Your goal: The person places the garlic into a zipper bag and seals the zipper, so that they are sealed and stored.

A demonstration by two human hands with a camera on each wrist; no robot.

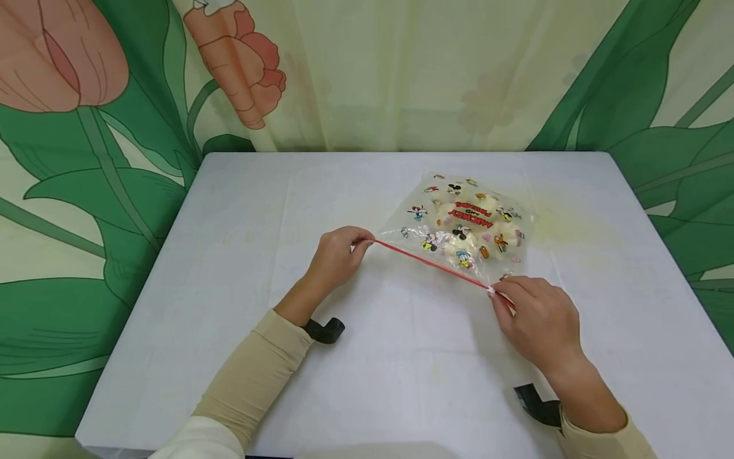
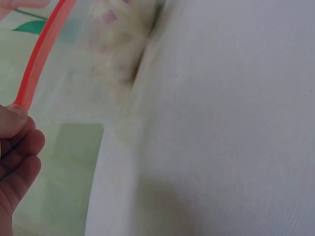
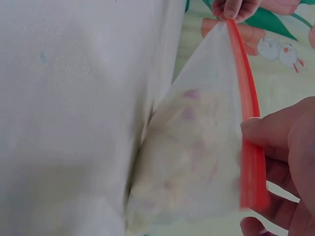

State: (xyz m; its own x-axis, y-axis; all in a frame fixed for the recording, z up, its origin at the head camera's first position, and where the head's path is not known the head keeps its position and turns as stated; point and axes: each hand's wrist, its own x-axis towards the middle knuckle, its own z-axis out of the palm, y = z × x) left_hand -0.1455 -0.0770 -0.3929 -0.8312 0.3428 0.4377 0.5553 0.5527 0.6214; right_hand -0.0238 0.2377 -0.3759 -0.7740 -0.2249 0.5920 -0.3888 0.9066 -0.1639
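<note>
A clear plastic zip bag (image 1: 421, 220) printed with cartoon figures lies on the white table, pale lumpy pieces inside it. Its red zip strip (image 1: 430, 262) stretches taut between both hands, raised on the near side. My left hand (image 1: 339, 255) pinches the strip's left end between thumb and finger, also seen in the left wrist view. Near the other end, my right hand (image 1: 541, 322) pinches the strip beside a small white slider (image 1: 490, 290). Between the hands the strip looks like one line; beyond the slider two red edges show. In the right wrist view the right thumb presses on the red strip (image 3: 248, 93).
The white-covered table (image 1: 367, 382) reaches back to a curtain (image 1: 401, 76) with a flower and leaf print. Black curved mounts (image 1: 325, 331) stick out at both wrists. A faint yellowish stain (image 1: 573, 220) marks the cloth right of the bag.
</note>
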